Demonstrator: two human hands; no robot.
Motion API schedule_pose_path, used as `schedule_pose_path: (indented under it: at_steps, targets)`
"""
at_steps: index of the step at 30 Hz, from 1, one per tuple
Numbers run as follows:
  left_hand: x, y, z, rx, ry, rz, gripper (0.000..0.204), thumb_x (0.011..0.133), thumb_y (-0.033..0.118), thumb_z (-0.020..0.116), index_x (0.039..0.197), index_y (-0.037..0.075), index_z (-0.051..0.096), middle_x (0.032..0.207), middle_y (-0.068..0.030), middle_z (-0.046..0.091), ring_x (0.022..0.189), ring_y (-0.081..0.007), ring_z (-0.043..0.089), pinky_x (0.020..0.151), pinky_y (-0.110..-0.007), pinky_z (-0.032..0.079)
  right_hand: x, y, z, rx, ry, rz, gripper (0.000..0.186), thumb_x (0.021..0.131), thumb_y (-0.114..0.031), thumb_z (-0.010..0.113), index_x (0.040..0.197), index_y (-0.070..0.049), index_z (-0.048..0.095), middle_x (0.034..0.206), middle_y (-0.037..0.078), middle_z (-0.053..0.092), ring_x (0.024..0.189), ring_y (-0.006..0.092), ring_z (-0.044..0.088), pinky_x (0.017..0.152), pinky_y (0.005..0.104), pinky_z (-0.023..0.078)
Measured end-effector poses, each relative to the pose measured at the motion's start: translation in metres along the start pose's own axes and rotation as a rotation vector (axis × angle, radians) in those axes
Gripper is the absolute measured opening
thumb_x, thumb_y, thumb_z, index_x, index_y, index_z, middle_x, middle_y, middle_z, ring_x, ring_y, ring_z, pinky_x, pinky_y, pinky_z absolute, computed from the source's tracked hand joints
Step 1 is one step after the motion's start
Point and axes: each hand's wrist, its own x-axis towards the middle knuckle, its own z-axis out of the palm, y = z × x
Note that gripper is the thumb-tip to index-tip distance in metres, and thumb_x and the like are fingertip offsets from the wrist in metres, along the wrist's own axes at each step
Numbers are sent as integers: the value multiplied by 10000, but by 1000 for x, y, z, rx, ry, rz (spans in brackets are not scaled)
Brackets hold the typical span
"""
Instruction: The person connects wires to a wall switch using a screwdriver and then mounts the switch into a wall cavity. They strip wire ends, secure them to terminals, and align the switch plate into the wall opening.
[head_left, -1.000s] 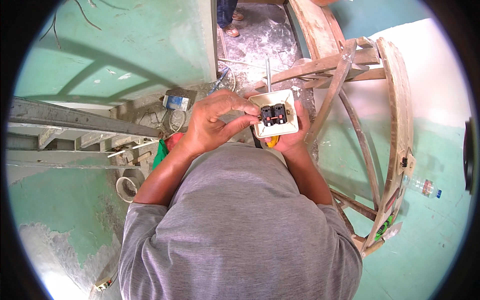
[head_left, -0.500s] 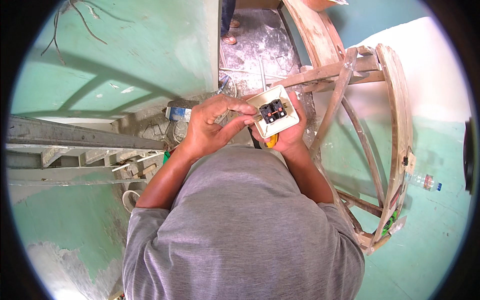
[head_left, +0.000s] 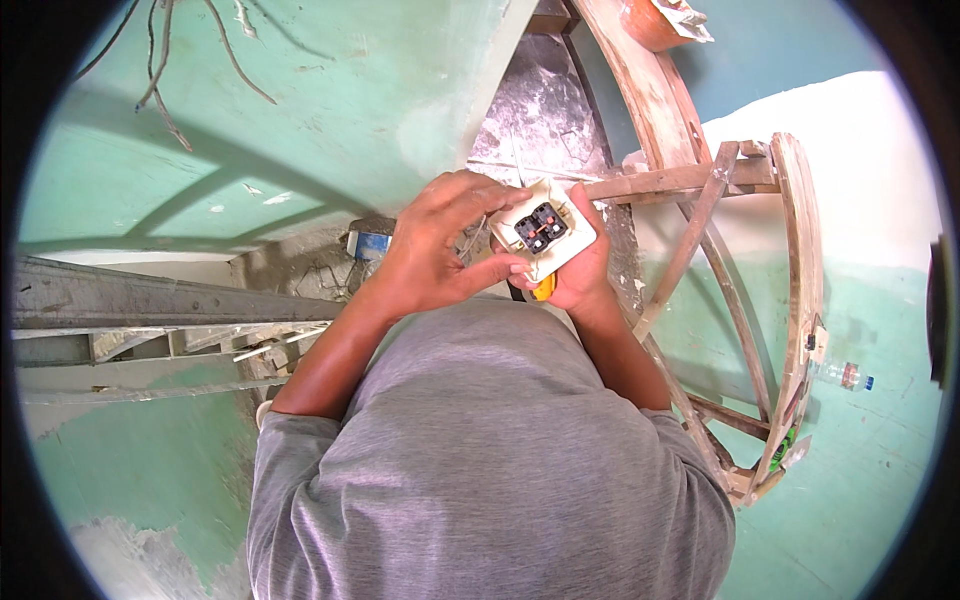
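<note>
Spread wider since the earlier frame, across the cream wall plate [head_left: 574,240]: left hand [head_left: 440,240], pinching it between thumb and fingers, with right hand [head_left: 582,268] cupped behind, black inserts [head_left: 541,228] already seated, hanging wires [head_left: 163,62] well apart, unjoined.

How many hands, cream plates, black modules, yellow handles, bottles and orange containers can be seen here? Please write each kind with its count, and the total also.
Hands: 2 (left hand, right hand)
Cream plate: 1
Black modules in the plate: 2
Yellow handle: 1
Bottle: 1
Orange container: 1
Total: 8
</note>
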Motion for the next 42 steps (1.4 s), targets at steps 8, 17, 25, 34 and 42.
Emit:
schedule_pose_path:
  at_steps: [8,17,25,34,42]
  targets:
    - [4,-15,-33,-12,-123,-54,602,729,265,906,1299,180,729,1108,-81,671,1019,-280,650,869,-387,549,22,13,25,85,-6,107,654,1006,-734,401,1196,-155,638,966,88,708,651,214,671,447,343,513]
    - [11,-2,-36,80,17,-19,557,724,217,904,1250,147,735,1112,-115,705,1045,-311,691,904,-399,568,35,-1,36,-3,-40,193,669,997,-759,388,1181,-170,648,952,55,710,622,185,653,434,326,496]
    - [21,13,-7,128,140,-149,523,773,168,874,1233,2,689,1164,-164,715,1063,-336,694,925,-417,560,33,-29,32,-138,-41,175,705,1002,-765,350,1175,-150,648,912,64,707,558,176,634,418,291,500]
    - [43,19,37,15,238,-274,331,884,71,787,1182,-31,684,1093,-169,725,932,-198,717,847,-340,566,21,-67,8,-183,-13,184,732,1000,-774,343,1142,-123,646,791,67,686,541,175,629,460,305,525]
    - [56,11,74,-399,428,-491,278,964,114,745,1180,-6,618,1056,-89,711,947,-123,676,834,-296,548,10,-84,-26,-406,61,-351,548,1008,-503,598,1312,-53,524,787,19,561,600,113,554,557,252,473]
